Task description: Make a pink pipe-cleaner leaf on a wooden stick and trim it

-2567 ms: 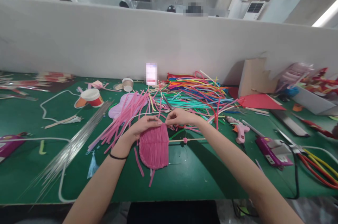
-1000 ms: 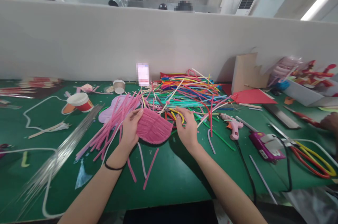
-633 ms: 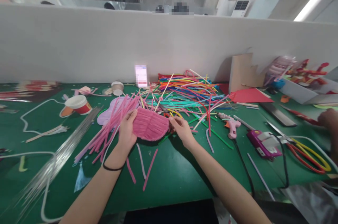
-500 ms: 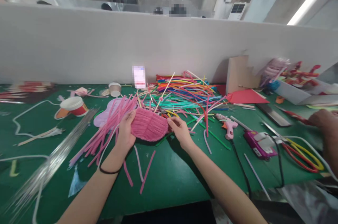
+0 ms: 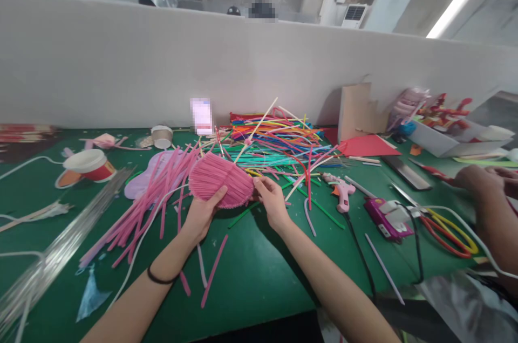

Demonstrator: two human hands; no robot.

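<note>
A pink, ribbed, rounded piece made of pipe cleaners (image 5: pixel 218 178) is held above the table between both hands. My left hand (image 5: pixel 202 216) grips its lower left part, thumb lying on the front face. At its right edge, my right hand (image 5: pixel 270 197) pinches with thumb and fingers. Left of the piece lies a bundle of loose pink pipe cleaners (image 5: pixel 141 213), over a lilac flat shape (image 5: pixel 135 184). Behind it spreads a heap of many-coloured pipe cleaners (image 5: pixel 275 138). A pink glue gun (image 5: pixel 343 194) rests to the right of my right hand.
A purple power strip (image 5: pixel 386 219), scissors (image 5: pixel 445 230) and cables lie at right, near a co-worker's hands (image 5: pixel 481 186). Paper cups (image 5: pixel 91 165) and a bundle of thin wires (image 5: pixel 68 240) are at left. A lit phone (image 5: pixel 201 116) leans on the partition (image 5: pixel 259 62).
The pink piece has tilted, its right side lower. My left hand has shifted from its left edge to underneath, thumb now on the front. The whole view has swung slightly right.
</note>
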